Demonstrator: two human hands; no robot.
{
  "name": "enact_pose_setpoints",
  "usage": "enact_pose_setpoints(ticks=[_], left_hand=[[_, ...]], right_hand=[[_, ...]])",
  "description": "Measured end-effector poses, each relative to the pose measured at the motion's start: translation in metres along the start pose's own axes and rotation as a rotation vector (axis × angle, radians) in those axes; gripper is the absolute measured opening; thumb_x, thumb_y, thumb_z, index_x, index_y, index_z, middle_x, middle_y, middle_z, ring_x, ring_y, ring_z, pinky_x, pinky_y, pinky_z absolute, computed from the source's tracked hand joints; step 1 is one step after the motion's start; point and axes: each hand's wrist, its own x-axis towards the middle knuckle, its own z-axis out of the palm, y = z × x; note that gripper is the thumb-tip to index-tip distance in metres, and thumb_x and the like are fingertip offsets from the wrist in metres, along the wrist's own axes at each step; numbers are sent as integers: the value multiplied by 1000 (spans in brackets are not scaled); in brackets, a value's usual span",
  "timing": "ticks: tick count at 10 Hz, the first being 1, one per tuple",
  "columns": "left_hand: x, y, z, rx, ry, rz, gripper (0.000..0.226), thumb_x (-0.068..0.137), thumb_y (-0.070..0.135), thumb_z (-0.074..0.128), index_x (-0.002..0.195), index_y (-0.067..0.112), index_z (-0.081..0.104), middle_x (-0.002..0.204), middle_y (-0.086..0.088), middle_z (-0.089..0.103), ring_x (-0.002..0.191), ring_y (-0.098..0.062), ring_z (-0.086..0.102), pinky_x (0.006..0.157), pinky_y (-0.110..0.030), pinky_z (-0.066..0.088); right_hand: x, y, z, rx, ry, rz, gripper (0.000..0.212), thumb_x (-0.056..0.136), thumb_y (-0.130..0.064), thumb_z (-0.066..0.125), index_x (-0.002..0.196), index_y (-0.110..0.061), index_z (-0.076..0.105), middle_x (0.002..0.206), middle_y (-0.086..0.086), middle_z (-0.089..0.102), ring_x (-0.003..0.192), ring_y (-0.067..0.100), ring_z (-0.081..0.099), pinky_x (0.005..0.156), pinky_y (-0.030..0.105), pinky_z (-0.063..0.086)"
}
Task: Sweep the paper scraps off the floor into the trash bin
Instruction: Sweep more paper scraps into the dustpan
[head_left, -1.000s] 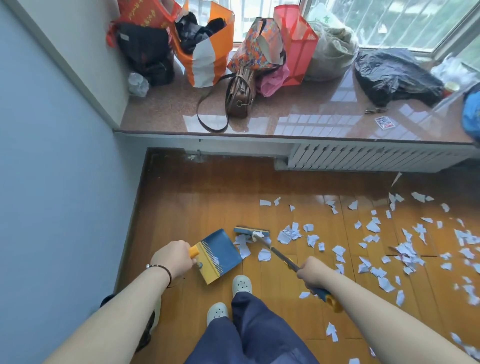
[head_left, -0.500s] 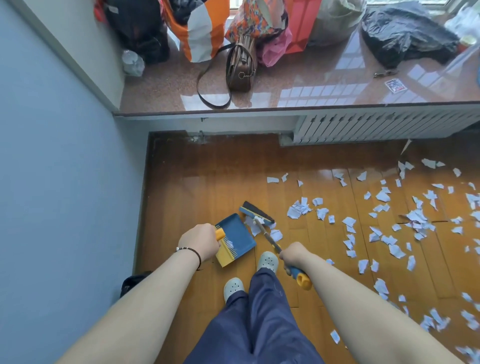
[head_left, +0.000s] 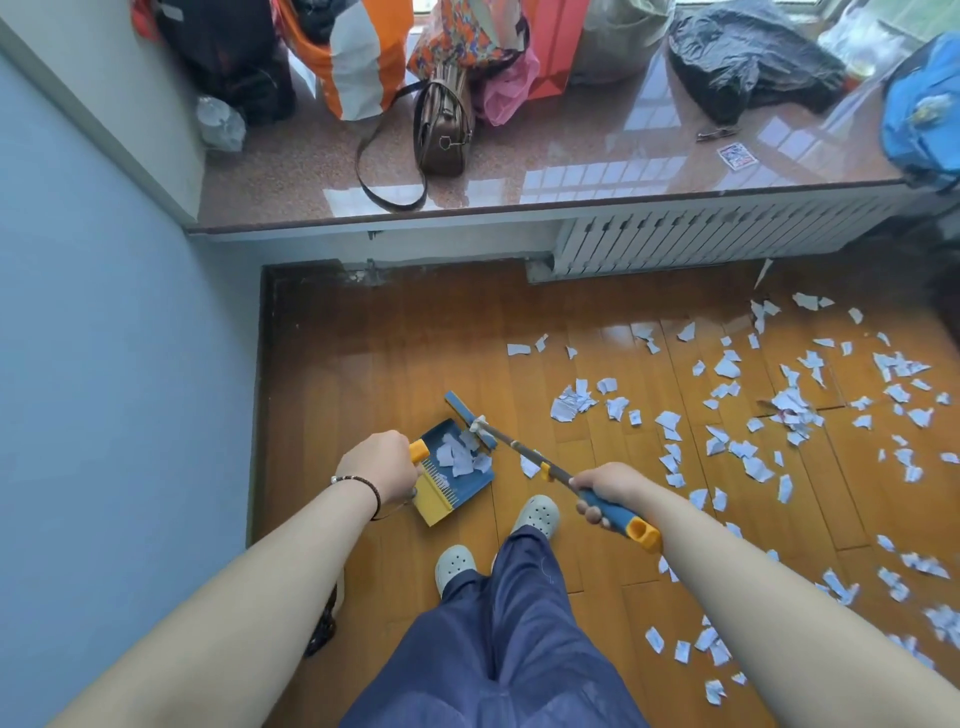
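Paper scraps (head_left: 789, 410), torn and ragged, white with a bluish cast, lie strewn over the right half of a glossy wooden plank floor (head_left: 374, 353), thickest near the radiator (head_left: 701, 239) side and trailing down toward the lower right corner. A small heap of them (head_left: 457, 457) sits inside the dustpan (head_left: 467, 480), a blue plastic tray, squarish, with a yellow comb-toothed strip along its near edge and a yellow handle stub. The pan rests on the floor just ahead of two pale perforated clogs (head_left: 537, 514).

The left hand (head_left: 382, 462) is wrapped tight around the dustpan's yellow handle, fingers curled under and out of sight, a dark beaded bracelet (head_left: 363, 483) on the wrist. The right hand (head_left: 608, 491) is clenched on the blue grip of the broom (head_left: 524, 454), with the yellow end cap sticking out behind the fist. The thin metal shaft runs up and left to a flat blue head, which lies right at the pan's far lip, touching the scraps there. One loose scrap lies on the floor just under the shaft, beside a yellow clip.

Beyond, a polished speckled stone sill (head_left: 571, 171) carries a brown leather handbag (head_left: 441, 130), a crumpled black plastic bag (head_left: 748, 57) and an orange-and-white tote (head_left: 353, 57). The wall to the left is smooth pale blue.
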Motion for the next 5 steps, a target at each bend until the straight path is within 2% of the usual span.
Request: enact_pose_setpoints(ticks=[1,3,4,5], left_hand=[[-5,-11,-1,6,-17,12,23,98,42,61,88,21,58,82,2,63,78,-18,65,77,-37,59],[-12,-15,0,72,-27,48,21,98,42,61,87,23,60,80,4,64,72,-15,65,71,-34,59],[-13,-10,5,86,-23,47,20,97,40,62,87,23,59,79,5,63,70,-13,63,65,-30,56],[-12,-3,10,96,-4,44,18,97,40,61,88,24,58,78,6,62,73,-16,65,69,-31,58]], right_hand=[[-5,5,-3,-10,38,-10,15,99,-21,49,105,-8,52,66,8,55,38,14,47,37,20,40],[5,22,5,-7,168,-20,12,96,-13,51,94,-1,53,68,14,54,43,20,48,38,21,41],[18,25,21,-27,232,-28,12,93,-12,55,94,-1,58,70,11,55,52,20,50,43,27,45],[29,30,42,-90,265,-31,22,93,-17,54,72,-13,50,69,0,47,57,11,42,50,22,39]])
